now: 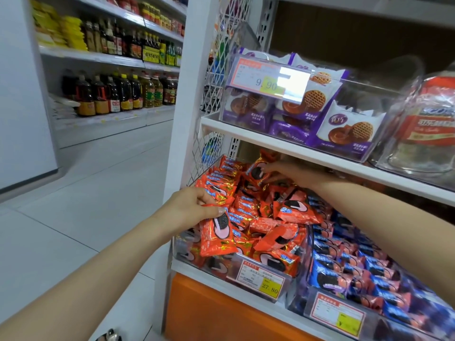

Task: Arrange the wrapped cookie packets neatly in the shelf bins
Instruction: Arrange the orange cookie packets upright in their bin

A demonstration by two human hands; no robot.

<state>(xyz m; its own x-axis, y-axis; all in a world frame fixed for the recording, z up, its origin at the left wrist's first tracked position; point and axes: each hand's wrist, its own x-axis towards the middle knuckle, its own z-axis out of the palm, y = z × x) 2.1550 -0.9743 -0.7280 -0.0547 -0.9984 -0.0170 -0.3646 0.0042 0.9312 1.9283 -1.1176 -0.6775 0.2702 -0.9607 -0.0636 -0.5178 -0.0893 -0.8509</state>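
**Two Hands in the Cookie Bin**

The left hand (194,205) pinches the top edge of an orange packet (216,236). It hangs long side up and down over the front of the clear bin (229,265). The right hand (285,172) grips a second orange packet (258,172), tilted, at the bin's back. The bin sits on a white shop shelf (209,281) beside a pale tiled floor (86,193).

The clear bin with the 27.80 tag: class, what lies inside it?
Loosely heaped orange cookie packets; the left hand pinches one, the right hand holds another. The floor of the bin and lower layers are covered.
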